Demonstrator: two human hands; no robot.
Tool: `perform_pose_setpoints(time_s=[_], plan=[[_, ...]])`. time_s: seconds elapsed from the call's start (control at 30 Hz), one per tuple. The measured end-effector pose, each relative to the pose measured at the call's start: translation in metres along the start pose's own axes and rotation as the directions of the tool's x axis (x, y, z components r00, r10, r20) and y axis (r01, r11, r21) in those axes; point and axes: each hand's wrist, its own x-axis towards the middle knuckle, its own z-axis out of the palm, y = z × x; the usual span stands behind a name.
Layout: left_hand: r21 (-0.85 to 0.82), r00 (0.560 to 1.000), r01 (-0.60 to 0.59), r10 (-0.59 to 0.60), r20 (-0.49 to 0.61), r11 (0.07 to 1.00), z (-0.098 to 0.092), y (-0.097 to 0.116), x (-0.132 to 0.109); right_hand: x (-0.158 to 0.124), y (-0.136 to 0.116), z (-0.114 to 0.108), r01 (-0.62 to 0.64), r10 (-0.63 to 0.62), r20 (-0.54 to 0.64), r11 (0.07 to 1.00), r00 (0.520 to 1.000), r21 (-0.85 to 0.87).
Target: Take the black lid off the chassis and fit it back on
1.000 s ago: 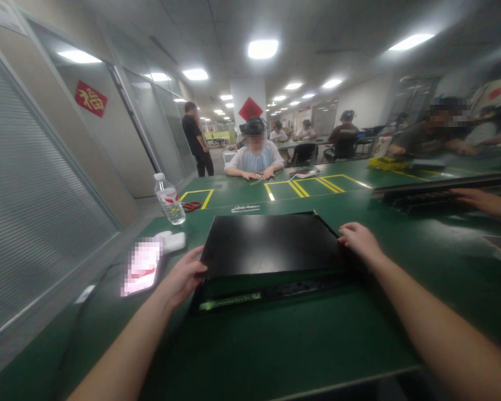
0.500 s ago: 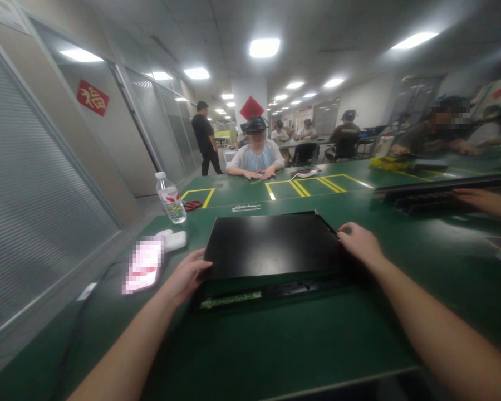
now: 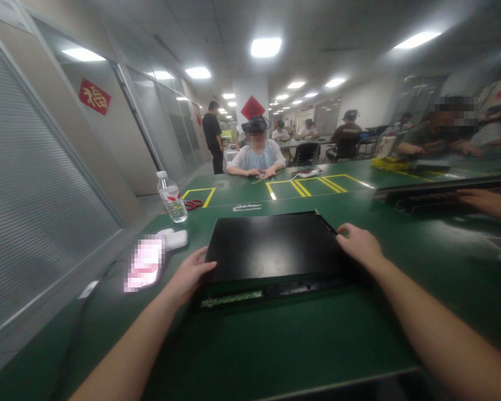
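Note:
A black flat display panel (image 3: 271,245) lies in front of me over the green table, its glossy face up. Along its near side shows a dark strip (image 3: 304,288) with a green circuit board (image 3: 231,299) at its left part. My left hand (image 3: 192,273) grips the panel's left edge, thumb on top and fingers at the side. At the right edge, my right hand (image 3: 359,243) pinches the panel's rim between thumb and curled fingers. Whether the panel touches the strip below it cannot be told.
Left of the panel are a phone (image 3: 145,263), a white case (image 3: 176,239), a water bottle (image 3: 172,197) and red-handled scissors (image 3: 194,204). Small white pieces (image 3: 247,208) lie beyond it. Another dark panel (image 3: 451,192) and a co-worker's hand (image 3: 486,201) are at right. A person (image 3: 256,153) sits opposite.
Both hands keep hold of the panel at nearly the same spots. The view shifts very slightly. In the background, a standing person has moved a little to the right.

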Motion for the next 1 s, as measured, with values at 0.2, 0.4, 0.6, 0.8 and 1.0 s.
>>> perform_pose_setpoints(time_s=[0.2,0.4,0.6,0.8,1.0], plan=[[0.031,1.0,-0.003,0.004,-0.018,1.0,0.001,0.001,-0.002,0.001,0.002,-0.001,-0.015,0.016,-0.008,0.999,1.0,0.039],[0.05,0.999,-0.004,0.006,-0.035,0.999,0.0,0.0,-0.002,0.006,0.006,-0.002,-0.038,0.039,-0.007,0.995,0.999,0.091],[0.058,0.999,-0.034,0.035,-0.027,0.998,-0.002,-0.002,-0.001,0.007,0.008,0.001,-0.031,0.033,-0.015,0.995,0.999,0.097],[0.1,0.995,-0.092,0.095,-0.027,0.991,-0.004,0.001,0.0,0.007,0.007,0.001,-0.027,0.028,-0.012,0.997,1.0,0.076],[0.309,0.972,-0.196,0.225,-0.062,0.931,-0.012,-0.002,0.008,0.009,0.008,0.002,-0.035,0.035,-0.004,0.994,0.999,0.1]])
